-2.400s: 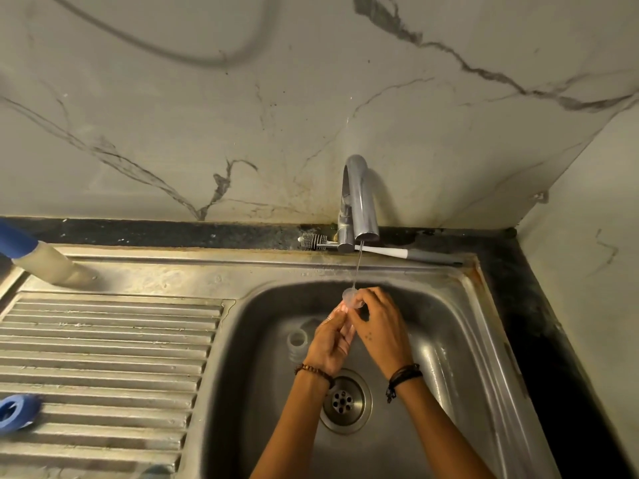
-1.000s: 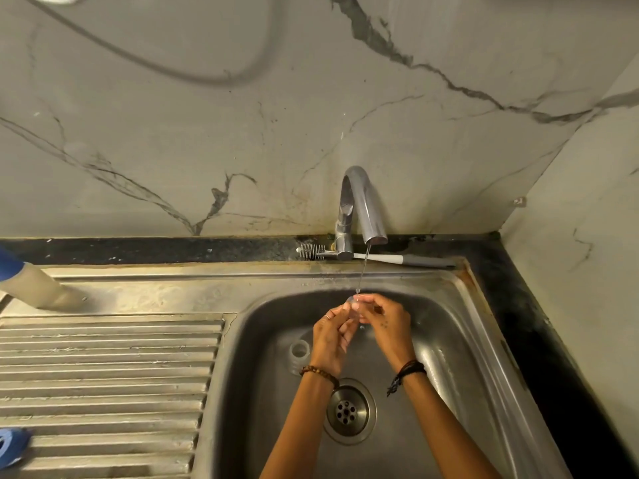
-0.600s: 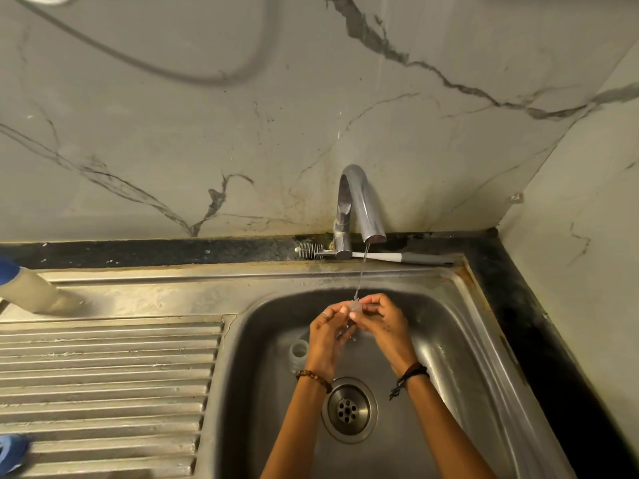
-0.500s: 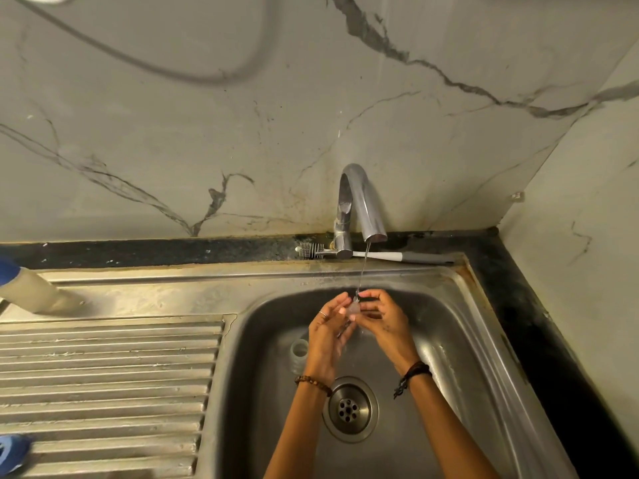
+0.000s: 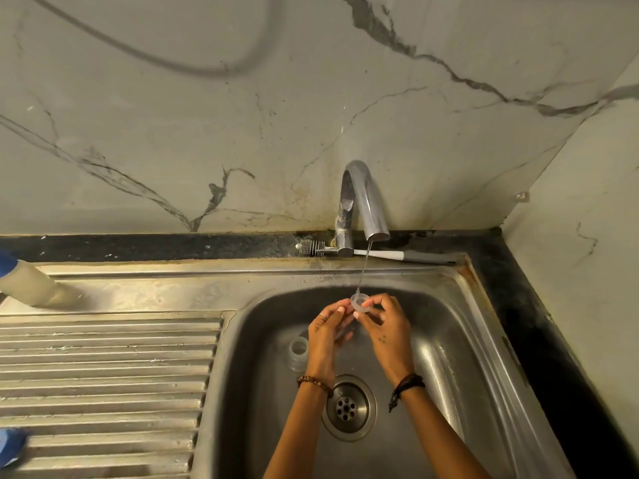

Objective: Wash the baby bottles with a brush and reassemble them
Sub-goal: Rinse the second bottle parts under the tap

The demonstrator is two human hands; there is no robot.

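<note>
Teat (image 5: 360, 303), small and clear, sits under the thin stream from the tap (image 5: 363, 202), pinched between the fingertips of my left hand (image 5: 326, 335) and right hand (image 5: 385, 328). Wet silicone is slippery (I'd judge); a slack pinch could drop it toward the drain (image 5: 348, 407), beside the bottle (image 5: 298, 354) lying in the sink (image 5: 466, 340).

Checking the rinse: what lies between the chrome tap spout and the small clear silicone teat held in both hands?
Only a thin stream of water, falling from the spout onto the teat, head view.
</note>
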